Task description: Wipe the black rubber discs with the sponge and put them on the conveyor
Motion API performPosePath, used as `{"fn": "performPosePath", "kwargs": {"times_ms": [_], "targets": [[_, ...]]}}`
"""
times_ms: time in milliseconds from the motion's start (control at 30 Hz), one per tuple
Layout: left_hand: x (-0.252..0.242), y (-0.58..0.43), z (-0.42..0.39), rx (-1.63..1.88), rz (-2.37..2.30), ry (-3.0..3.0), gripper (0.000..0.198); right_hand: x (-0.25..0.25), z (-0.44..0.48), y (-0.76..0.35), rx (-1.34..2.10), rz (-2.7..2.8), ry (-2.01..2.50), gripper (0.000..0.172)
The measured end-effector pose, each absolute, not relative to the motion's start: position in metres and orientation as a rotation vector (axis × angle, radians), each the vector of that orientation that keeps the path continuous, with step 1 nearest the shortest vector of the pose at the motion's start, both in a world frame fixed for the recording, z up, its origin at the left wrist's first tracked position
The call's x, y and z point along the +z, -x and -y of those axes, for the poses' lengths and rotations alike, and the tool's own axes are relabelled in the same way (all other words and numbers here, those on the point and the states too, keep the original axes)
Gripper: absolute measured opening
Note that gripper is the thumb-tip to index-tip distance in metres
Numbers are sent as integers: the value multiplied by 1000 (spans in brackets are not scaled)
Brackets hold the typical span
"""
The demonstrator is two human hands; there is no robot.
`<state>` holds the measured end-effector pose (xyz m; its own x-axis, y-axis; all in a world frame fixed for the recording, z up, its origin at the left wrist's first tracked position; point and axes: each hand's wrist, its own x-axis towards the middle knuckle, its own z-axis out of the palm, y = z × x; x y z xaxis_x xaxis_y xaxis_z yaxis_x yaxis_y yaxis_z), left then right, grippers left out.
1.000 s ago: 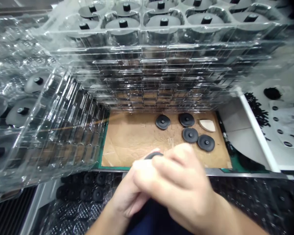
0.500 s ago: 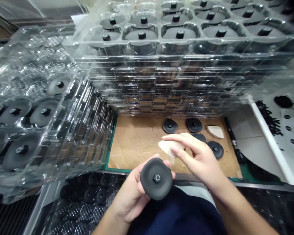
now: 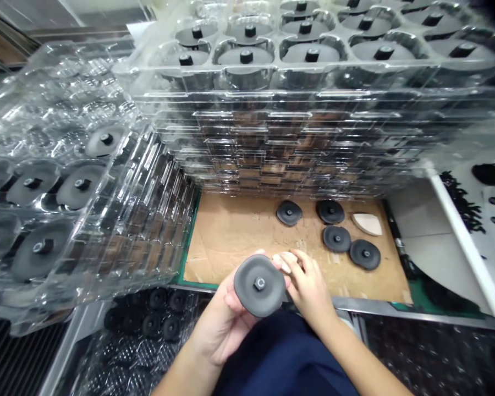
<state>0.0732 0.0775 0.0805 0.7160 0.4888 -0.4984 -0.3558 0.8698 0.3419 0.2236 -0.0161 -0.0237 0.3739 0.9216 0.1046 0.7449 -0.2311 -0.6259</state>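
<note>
My left hand (image 3: 216, 327) grips a matte black rounded disc (image 3: 251, 300) from below and behind, its central stub facing up towards me. Pinched in the fingers of my right hand (image 3: 313, 289) is a small white pad (image 3: 286, 263), partly covered by those fingers. The pad is at the disc's right edge; whether it touches the rim I cannot tell. Beyond my hands, several similar black discs (image 3: 337, 239) lie on a brown cardboard sheet (image 3: 226, 231), near another pale, pointed pad (image 3: 368, 224).
Tall stacks of clear plastic trays rise at the back (image 3: 268, 102) and left (image 3: 140, 187), with black discs in their top pockets. A white panel (image 3: 464, 236) borders the right side. Another tray of black parts (image 3: 150, 324) sits low at front left.
My right hand has moved left and down, bringing the white pad from above the cardboard to the disc's right edge. The disc in my left hand has shifted slightly up and left.
</note>
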Motion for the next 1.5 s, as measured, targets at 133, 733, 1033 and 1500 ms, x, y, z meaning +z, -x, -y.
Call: {"fn": "performPosePath", "kwargs": {"times_ms": [133,733,1033,1500], "targets": [[81,-77,-74,522,-575,-256,60,-32,-5,-240,352,1395,2019,29],[85,-96,-70,633,-745,-429,63,123,-17,-235,415,1506,1473,26],[79,-89,-76,721,-858,-372,55,15,6,-250,784,1101,1806,15],[75,-87,-69,606,-914,-413,57,130,-28,-217,819,1534,1525,21]]}}
